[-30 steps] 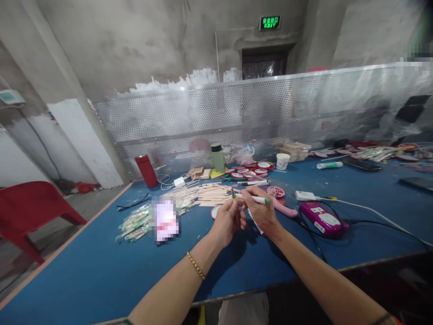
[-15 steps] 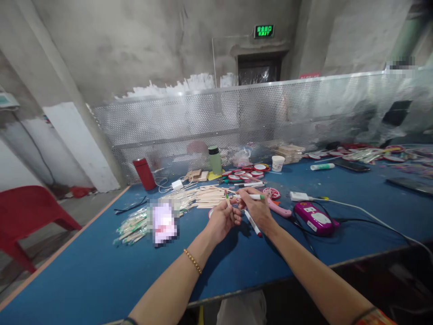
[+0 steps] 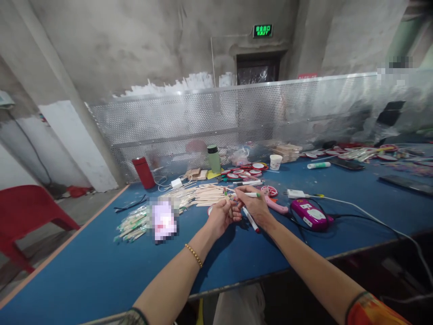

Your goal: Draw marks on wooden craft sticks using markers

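Note:
Between the thumb and fingers of my left hand [image 3: 219, 220] is a flat wooden stick [image 3: 226, 193] with a green tip, held upright. My right hand [image 3: 256, 210] grips a white marker pen [image 3: 249, 195] with a green end, its writing tip pointing left toward the stick; whether the tip touches the wood I cannot tell. Behind my left hand lies a pile of bare wooden sticks [image 3: 208, 193]. Below my right hand a second white marker with a red end [image 3: 252, 220] rests on the blue table [image 3: 111, 275].
Left are plastic-wrapped sticks [image 3: 133, 225], a blurred phone-like object [image 3: 163, 220] and a red bottle [image 3: 143, 173]. A green bottle [image 3: 214, 159] and paper cup [image 3: 275, 162] stand behind. To the right are a pink-handled tool [image 3: 277, 207], a purple device [image 3: 310, 215] and cables.
Both hands stay close together with the stick and marker. The left fingers have shifted slightly around the stick, and the whole view has moved a little.

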`<action>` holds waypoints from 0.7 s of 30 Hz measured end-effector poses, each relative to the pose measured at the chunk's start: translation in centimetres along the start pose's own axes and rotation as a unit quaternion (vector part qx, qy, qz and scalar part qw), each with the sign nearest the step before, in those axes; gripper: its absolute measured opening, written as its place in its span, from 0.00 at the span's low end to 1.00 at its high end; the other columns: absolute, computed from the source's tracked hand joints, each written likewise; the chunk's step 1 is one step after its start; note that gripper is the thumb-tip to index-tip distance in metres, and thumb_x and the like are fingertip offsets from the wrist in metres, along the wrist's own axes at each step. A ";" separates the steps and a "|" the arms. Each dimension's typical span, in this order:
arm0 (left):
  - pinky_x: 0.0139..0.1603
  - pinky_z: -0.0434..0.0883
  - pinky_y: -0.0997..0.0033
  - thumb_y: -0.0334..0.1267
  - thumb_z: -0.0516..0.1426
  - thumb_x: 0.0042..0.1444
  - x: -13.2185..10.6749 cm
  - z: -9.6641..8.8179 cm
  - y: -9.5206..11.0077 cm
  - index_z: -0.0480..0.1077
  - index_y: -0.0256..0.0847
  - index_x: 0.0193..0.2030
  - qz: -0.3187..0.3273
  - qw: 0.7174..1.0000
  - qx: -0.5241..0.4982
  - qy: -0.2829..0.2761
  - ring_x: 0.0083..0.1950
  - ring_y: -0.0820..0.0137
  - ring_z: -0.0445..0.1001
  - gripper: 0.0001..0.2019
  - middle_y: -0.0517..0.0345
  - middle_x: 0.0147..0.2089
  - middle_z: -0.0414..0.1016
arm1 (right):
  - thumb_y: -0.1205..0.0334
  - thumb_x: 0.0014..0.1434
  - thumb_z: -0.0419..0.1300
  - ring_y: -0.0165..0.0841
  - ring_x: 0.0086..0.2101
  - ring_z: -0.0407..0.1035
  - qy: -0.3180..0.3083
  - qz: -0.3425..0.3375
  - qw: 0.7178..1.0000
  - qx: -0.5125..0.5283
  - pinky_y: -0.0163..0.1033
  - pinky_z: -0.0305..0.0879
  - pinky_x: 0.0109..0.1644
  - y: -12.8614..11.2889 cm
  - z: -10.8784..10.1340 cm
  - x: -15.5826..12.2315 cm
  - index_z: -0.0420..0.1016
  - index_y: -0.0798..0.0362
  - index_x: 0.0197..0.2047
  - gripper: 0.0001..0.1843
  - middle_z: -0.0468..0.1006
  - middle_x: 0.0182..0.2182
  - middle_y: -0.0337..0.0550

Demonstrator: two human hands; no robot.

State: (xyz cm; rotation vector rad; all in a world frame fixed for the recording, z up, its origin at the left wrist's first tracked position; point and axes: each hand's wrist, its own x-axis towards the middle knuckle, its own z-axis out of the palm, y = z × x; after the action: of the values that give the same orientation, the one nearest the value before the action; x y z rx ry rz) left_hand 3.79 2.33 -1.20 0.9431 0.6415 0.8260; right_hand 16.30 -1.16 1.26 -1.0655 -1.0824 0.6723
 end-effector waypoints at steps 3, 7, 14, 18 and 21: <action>0.28 0.72 0.72 0.37 0.58 0.59 -0.1 0.1 -0.1 0.66 0.37 0.36 0.004 1.000 0.013 -0.007 0.25 0.70 0.75 0.06 0.54 0.27 0.72 | 0.44 0.48 0.67 0.28 0.18 0.67 -0.011 -0.003 1.000 -0.009 0.32 0.64 0.20 -0.2 -0.4 -0.3 0.76 0.52 0.30 0.19 0.74 0.20 0.36; 0.29 0.74 0.71 0.41 0.59 0.58 -0.3 0.5 0.0 0.65 0.38 0.38 0.015 0.999 0.045 -0.024 0.26 0.69 0.77 0.10 0.55 0.30 0.74 | 0.42 0.47 0.67 0.28 0.16 0.66 -0.018 0.021 1.000 0.003 0.31 0.60 0.16 -0.5 -0.7 -1.1 0.73 0.52 0.27 0.21 0.73 0.17 0.35; 0.24 0.71 0.73 0.42 0.58 0.58 -0.3 0.8 0.3 0.65 0.38 0.37 0.015 0.997 0.076 -0.028 0.23 0.70 0.76 0.10 0.53 0.33 0.76 | 0.45 0.43 0.70 0.27 0.13 0.61 0.002 0.056 0.993 0.107 0.31 0.59 0.14 -0.5 0.0 -0.5 0.73 0.53 0.31 0.22 0.69 0.13 0.32; 0.21 0.69 0.75 0.43 0.62 0.55 -0.1 0.7 0.0 0.65 0.37 0.34 0.015 0.996 0.084 -0.025 0.21 0.71 0.74 0.12 0.54 0.29 0.76 | 0.44 0.41 0.70 0.27 0.13 0.62 0.033 0.050 0.993 0.101 0.32 0.60 0.14 -0.4 -0.2 -0.6 0.72 0.54 0.26 0.22 0.70 0.14 0.34; 0.21 0.68 0.75 0.43 0.64 0.52 -0.2 0.7 -0.2 0.66 0.36 0.33 0.010 0.995 0.093 -0.040 0.22 0.70 0.75 0.13 0.53 0.28 0.76 | 0.44 0.43 0.69 0.27 0.13 0.63 0.030 0.038 0.997 0.062 0.32 0.62 0.15 -0.5 -0.5 -1.2 0.73 0.54 0.27 0.21 0.72 0.17 0.36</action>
State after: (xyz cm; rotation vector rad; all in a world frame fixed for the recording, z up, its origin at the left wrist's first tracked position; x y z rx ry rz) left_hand 4.28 1.81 -1.03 1.1476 0.6486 0.7520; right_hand 16.35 -2.56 1.22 -1.0164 -0.9401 0.7537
